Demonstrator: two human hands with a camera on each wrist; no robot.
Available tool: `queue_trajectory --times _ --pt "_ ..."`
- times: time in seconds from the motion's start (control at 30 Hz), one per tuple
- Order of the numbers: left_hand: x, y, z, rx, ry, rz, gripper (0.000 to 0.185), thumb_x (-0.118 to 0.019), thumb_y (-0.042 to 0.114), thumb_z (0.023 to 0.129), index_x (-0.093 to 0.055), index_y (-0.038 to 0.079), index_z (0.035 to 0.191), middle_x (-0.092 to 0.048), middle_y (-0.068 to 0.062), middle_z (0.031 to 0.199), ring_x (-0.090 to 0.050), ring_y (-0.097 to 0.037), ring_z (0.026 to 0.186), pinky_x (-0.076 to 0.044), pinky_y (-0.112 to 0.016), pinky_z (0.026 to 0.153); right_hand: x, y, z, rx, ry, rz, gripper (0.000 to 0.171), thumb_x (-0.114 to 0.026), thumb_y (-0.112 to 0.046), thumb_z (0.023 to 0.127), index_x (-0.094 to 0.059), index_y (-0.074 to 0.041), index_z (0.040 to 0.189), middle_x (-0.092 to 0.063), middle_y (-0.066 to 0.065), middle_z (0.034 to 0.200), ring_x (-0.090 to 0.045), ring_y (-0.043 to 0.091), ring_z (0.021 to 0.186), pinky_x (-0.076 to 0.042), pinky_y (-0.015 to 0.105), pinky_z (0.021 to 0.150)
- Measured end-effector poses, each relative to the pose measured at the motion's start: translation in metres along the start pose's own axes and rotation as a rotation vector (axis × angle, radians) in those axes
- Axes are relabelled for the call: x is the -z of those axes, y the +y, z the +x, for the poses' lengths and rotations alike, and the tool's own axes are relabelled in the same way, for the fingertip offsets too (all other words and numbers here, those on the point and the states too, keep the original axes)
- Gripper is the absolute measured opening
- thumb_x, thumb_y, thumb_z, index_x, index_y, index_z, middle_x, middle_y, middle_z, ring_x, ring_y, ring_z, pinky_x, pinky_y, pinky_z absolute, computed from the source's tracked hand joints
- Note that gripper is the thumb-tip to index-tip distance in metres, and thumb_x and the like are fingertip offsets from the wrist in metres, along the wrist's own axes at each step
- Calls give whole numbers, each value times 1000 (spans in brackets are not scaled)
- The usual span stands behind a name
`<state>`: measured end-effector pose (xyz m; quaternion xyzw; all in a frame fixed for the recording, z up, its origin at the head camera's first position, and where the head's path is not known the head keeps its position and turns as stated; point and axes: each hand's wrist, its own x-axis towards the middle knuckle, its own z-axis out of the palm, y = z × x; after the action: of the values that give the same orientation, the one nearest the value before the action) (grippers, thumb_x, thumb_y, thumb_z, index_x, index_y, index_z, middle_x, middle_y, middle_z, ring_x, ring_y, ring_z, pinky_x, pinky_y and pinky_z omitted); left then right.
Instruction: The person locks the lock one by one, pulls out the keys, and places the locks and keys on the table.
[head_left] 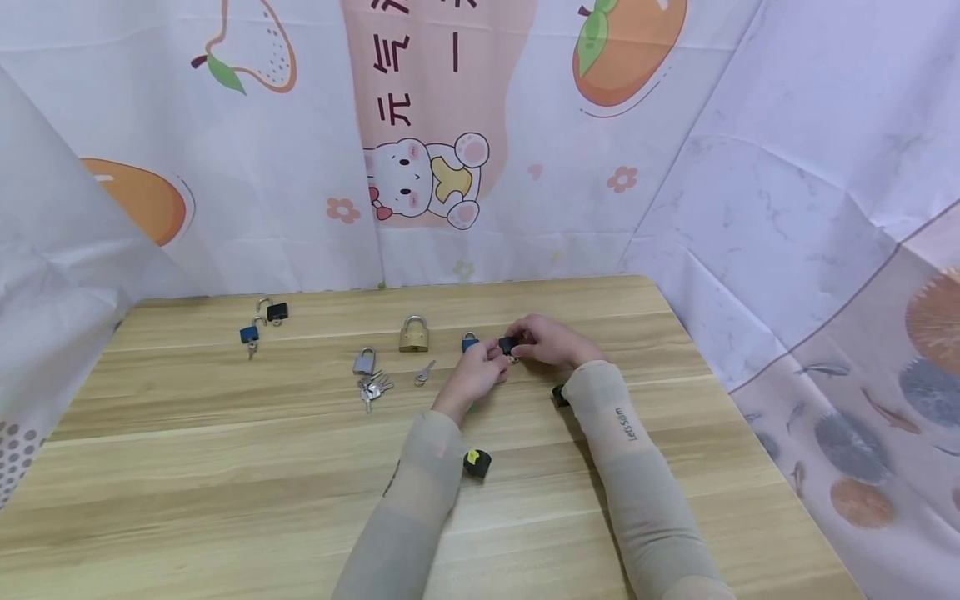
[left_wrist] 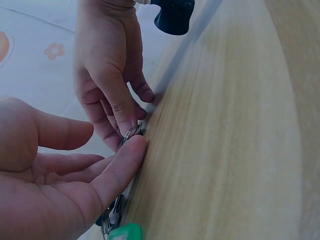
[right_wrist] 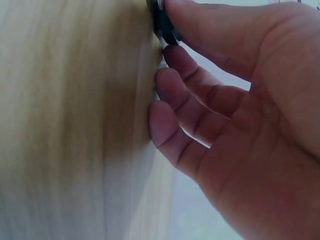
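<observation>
- Black padlock (head_left: 508,344) sits on the wooden table (head_left: 225,467), pinched by the right hand (head_left: 551,342); the left hand (head_left: 480,375) presses straight fingers against a key ring (left_wrist: 131,133).
- Left wrist view alone shows that ring and a green tag (left_wrist: 125,232).
- Right wrist view cuts the padlock off at the top edge.

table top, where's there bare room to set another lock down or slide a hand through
Bare wood fills the near left of the table, from the front edge up to the key bunch, and the far right corner beyond the right hand. It is crowded along the middle row: silver padlock, brass padlock, both hands, with the left hand at the keys.
</observation>
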<state>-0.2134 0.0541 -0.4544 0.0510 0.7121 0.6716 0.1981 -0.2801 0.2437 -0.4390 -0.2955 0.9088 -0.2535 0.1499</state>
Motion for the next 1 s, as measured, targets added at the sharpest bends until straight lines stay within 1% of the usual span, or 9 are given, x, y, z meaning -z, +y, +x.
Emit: queue_trajectory --times 0.1,0.23,0.33,0.4,0.53,0.67,0.8,0.9,1.0 --pt "2 -1 1 8 24 -56 53 -46 4 106 -27 -9 154 -46 -25 148 -55 -31 128 -51 -33 102 -2 -1 1 -5 1 18 22 -64 -8 100 -67 0 120 -67 8 105 -59 19 90 -51 37 83" --pt "5 -2 3 -9 74 -170 53 -48 -1 103 -31 -11 152 -47 -25 145 -53 -31 130 -48 -33 106 -4 -3 1 -65 24 113 27 -62 -12 103 -61 0 127 -66 9 113 -61 21 102 -52 39 92" --pt "7 -1 5 -41 122 -249 48 -49 -4 101 -38 -12 148 -51 -24 139 -56 -30 123 -48 -35 106 -4 -6 2 -86 87 217 32 -63 -12 102 -59 0 131 -66 11 117 -62 23 107 -52 40 95" --pt "9 0 6 -49 155 -299 44 -50 -5 102 -43 -11 145 -54 -22 133 -59 -28 118 -50 -34 104 -3 -9 3 -76 140 269 36 -67 -10 99 -59 2 132 -66 12 118 -63 25 105 -54 40 93" --pt "13 3 6 -42 202 -356 39 -54 -5 101 -51 -10 140 -60 -21 125 -64 -25 109 -54 -30 97 -2 -18 6 -46 215 351 44 -71 -4 95 -57 6 136 -67 15 120 -65 26 102 -56 40 89" --pt "17 5 7 -37 242 -364 35 -59 -1 101 -56 -10 135 -67 -21 118 -68 -20 98 -58 -28 89 0 -25 8 -24 243 399 49 -72 -2 94 -54 7 138 -69 15 116 -66 26 100 -56 38 87" --pt "21 4 7 -24 271 -345 33 -60 6 103 -59 -10 132 -70 -21 111 -70 -18 89 -60 -28 83 1 -28 9 4 260 402 52 -74 -2 92 -55 3 140 -72 15 114 -67 26 99 -57 38 87" --pt "22 2 7 -11 284 -319 34 -61 10 103 -59 -9 131 -70 -21 112 -69 -25 93 -59 -26 81 1 -28 9 26 259 395 53 -75 -2 91 -56 3 140 -71 16 115 -67 28 101 -57 41 88" --pt "22 2 7 -2 298 -297 34 -63 12 102 -60 -7 131 -70 -18 113 -68 -31 99 -59 -26 80 0 -29 10 36 265 384 52 -76 -2 91 -57 3 139 -72 15 113 -68 27 101 -57 43 87"
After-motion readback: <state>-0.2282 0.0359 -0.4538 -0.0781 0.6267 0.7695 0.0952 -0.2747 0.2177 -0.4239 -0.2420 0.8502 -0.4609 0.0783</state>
